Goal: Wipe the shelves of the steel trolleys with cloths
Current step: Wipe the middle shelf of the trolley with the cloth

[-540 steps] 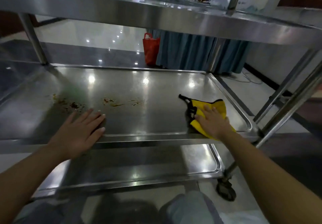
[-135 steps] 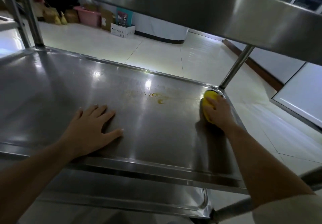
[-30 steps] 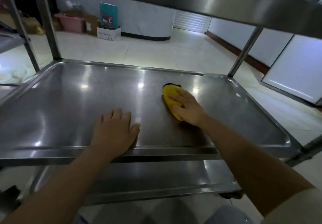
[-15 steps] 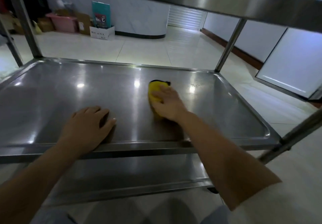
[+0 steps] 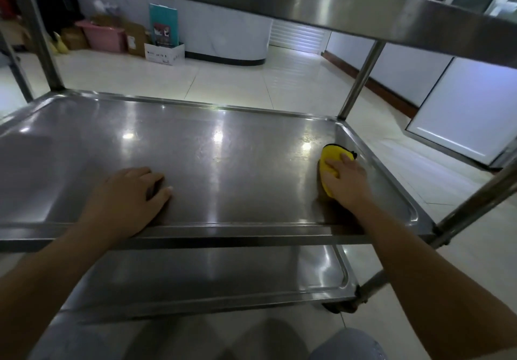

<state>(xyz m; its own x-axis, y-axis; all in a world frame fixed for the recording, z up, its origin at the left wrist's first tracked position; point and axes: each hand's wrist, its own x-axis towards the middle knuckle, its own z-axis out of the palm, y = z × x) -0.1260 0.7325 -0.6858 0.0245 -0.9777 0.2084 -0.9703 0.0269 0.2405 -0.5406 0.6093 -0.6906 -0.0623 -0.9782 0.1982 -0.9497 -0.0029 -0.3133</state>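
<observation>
Head view: right hand point(image 5: 347, 180) grips yellow cloth point(image 5: 331, 161) on middle shelf point(image 5: 223, 169); left hand point(image 5: 126, 200) rests flat.

Steel trolley's middle shelf point(image 5: 223, 169) is carrying everything: raised rim all round, ceiling lights reflecting on it. Left hand point(image 5: 126, 200) is resting palm-down near the front edge, fingers loosely bent. Right hand point(image 5: 347, 180) is pressing a bunched yellow cloth point(image 5: 330, 161) onto the shelf just beside the right rim. Lower shelf point(image 5: 212, 278) is sitting underneath.
</observation>
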